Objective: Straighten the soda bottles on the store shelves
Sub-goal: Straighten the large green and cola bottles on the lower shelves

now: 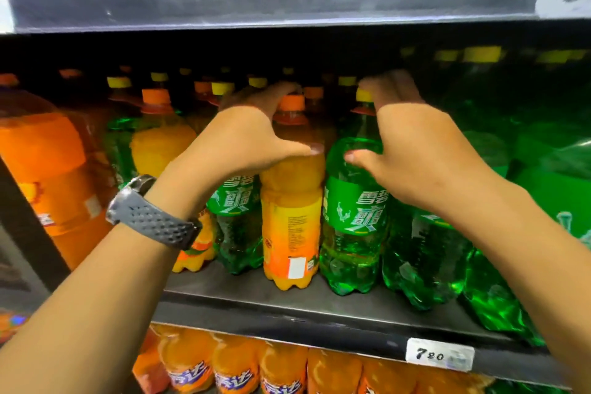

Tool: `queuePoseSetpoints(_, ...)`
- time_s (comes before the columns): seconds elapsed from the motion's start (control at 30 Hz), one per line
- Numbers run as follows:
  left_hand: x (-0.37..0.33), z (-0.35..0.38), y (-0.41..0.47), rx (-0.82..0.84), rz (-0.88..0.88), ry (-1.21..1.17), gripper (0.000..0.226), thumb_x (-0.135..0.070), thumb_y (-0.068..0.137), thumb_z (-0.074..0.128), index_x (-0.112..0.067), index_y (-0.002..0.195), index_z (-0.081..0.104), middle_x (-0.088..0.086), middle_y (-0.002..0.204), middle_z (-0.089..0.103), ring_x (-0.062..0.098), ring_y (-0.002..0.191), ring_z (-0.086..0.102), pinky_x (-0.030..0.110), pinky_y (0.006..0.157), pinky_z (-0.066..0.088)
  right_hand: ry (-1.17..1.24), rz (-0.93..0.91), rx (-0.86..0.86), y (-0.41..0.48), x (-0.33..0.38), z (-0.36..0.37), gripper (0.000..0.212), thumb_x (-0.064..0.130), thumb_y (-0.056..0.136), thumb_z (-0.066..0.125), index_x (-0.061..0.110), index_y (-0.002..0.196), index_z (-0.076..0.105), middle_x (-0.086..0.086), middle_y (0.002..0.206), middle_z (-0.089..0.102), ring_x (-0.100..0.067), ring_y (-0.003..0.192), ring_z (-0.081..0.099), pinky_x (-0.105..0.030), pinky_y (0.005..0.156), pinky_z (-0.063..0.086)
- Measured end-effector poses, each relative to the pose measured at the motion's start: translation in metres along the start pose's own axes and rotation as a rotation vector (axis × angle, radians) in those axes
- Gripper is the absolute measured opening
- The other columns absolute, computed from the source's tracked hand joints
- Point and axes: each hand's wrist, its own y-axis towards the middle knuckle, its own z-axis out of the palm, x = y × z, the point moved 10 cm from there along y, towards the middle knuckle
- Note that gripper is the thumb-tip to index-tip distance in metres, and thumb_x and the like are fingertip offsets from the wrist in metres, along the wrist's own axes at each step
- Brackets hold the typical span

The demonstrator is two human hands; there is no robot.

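Shelf (319,304): dark metal deck at chest height, with orange and green soda packed in rows to the back.
Mixed stock (160,144): orange and green bottles interleaved behind and to your left; the caps further back are blurred.
Orange soda bottle (291,227): front row, upright, close to the shelf lip. Its fine-print and barcode side faces out.
Green soda bottle (351,233): just right of the orange one and against it at the shoulder. It is upright and its brand label shows.
Left hand (249,141): fingers curl over the orange bottle's neck, thumb on its shoulder. You are grasping it.
Right hand (412,144): fingers wrap the green bottle's neck, thumb on its shoulder. You are grasping it too.
Wristwatch (153,217): grey perforated strap on your left wrist.
Price tag (439,354): handwritten slip on the shelf edge below.
Step in hand: probably facing up the front pair.
Next move: likely twist the orange bottle until its brand side faces front, then square both bottles to the lip.
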Motion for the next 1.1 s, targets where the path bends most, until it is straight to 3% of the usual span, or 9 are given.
queuePoseSetpoints(0.2, -0.003, 0.006, 0.006, 0.144, 0.07, -0.045, 0.084, -0.069, 0.066, 0.067, -0.046, 0.138, 0.029, 0.0, 0.136, 0.052, 0.023, 0.104, 0.057, 0.026, 0.068, 0.041, 0.055, 0.011, -0.011, -0.003, -0.003, -0.001, 0.081, 0.044, 0.078, 0.072, 0.025, 0.142, 0.024, -0.012, 0.148, 0.028, -0.038, 0.112, 0.055, -0.037, 0.083, 0.046)
queuePoseSetpoints(0.4, -0.009, 0.006, 0.01, 0.249, 0.119, 0.091, 0.093, -0.091, 0.06, 0.042, -0.051, 0.141, 0.019, -0.003, 0.146, 0.043, 0.023, 0.116, 0.054, 0.025, 0.072, 0.038, 0.05, 0.014, 0.004, -0.004, -0.004, -0.002, 0.082, 0.042, 0.081, 0.071, 0.025, 0.143, 0.021, -0.013, 0.143, 0.031, -0.039, 0.101, 0.058, -0.034, 0.071, 0.041)
queuePoseSetpoints(0.43, -0.011, 0.008, 0.011, 0.244, 0.112, 0.144, 0.098, -0.093, 0.057, 0.037, -0.047, 0.142, 0.02, -0.001, 0.137, 0.052, 0.022, 0.109, 0.058, 0.025, 0.072, 0.039, 0.052, 0.014, 0.003, -0.004, -0.003, -0.002, 0.081, 0.041, 0.081, 0.071, 0.024, 0.143, 0.022, -0.013, 0.142, 0.032, -0.039, 0.099, 0.058, -0.033, 0.07, 0.039)
queuePoseSetpoints(0.5, -0.009, 0.01, 0.011, 0.281, 0.071, 0.262, 0.103, -0.094, 0.053, 0.035, -0.035, 0.137, 0.036, -0.003, 0.076, 0.065, 0.012, 0.063, 0.06, 0.02, 0.055, 0.038, 0.057, 0.013, 0.001, -0.003, -0.002, -0.003, 0.08, 0.04, 0.08, 0.072, 0.023, 0.141, 0.024, -0.012, 0.141, 0.033, -0.04, 0.097, 0.058, -0.033, 0.069, 0.039)
queuePoseSetpoints(0.6, -0.001, 0.006, 0.006, 0.339, 0.024, 0.35, 0.097, -0.093, 0.049, 0.033, -0.037, 0.128, 0.041, -0.002, 0.027, 0.031, 0.01, 0.029, 0.037, 0.016, 0.037, 0.026, 0.064, 0.014, 0.009, -0.002, -0.001, -0.004, 0.079, 0.039, 0.08, 0.073, 0.022, 0.141, 0.026, -0.012, 0.143, 0.029, -0.042, 0.102, 0.056, -0.035, 0.071, 0.04)
queuePoseSetpoints(0.67, -0.002, 0.005, 0.005, 0.317, 0.083, 0.319, 0.103, -0.09, 0.055, 0.035, -0.048, 0.145, 0.009, -0.006, 0.037, 0.041, 0.01, 0.03, 0.039, 0.015, 0.035, 0.026, 0.052, 0.018, 0.017, -0.003, -0.001, -0.003, 0.08, 0.039, 0.08, 0.072, 0.022, 0.142, 0.025, -0.014, 0.144, 0.03, -0.042, 0.103, 0.056, -0.036, 0.071, 0.04)
queuePoseSetpoints(0.77, -0.011, 0.004, 0.004, 0.241, 0.152, 0.231, 0.101, -0.086, 0.062, 0.04, -0.044, 0.148, 0.008, -0.003, 0.08, 0.059, 0.006, 0.043, 0.038, 0.013, 0.041, 0.027, 0.021, 0.011, 0.012, -0.003, 0.001, -0.003, 0.08, 0.041, 0.082, 0.071, 0.021, 0.143, 0.023, -0.015, 0.138, 0.039, -0.042, 0.097, 0.057, -0.035, 0.068, 0.038)
queuePoseSetpoints(0.97, -0.005, 0.006, 0.002, 0.302, 0.114, 0.253, 0.103, -0.085, 0.058, 0.038, -0.045, 0.147, 0.006, 0.003, 0.047, 0.04, 0.012, 0.04, 0.04, 0.02, 0.04, 0.031, -0.013, 0.003, 0.008, -0.003, 0.001, -0.002, 0.083, 0.043, 0.083, 0.069, 0.018, 0.145, 0.021, -0.02, 0.143, 0.037, -0.044, 0.105, 0.056, -0.04, 0.076, 0.046)
queuePoseSetpoints(1.1, -0.014, 0.003, 0.0, 0.186, 0.175, 0.187, 0.096, -0.084, 0.064, 0.038, -0.043, 0.147, 0.01, 0.002, 0.075, 0.059, 0.002, 0.046, 0.046, 0.017, 0.043, 0.029, -0.018, 0.009, 0.01, -0.003, 0.002, -0.002, 0.084, 0.043, 0.083, 0.069, 0.018, 0.146, 0.019, -0.021, 0.151, 0.024, -0.046, 0.111, 0.054, -0.043, 0.084, 0.048)
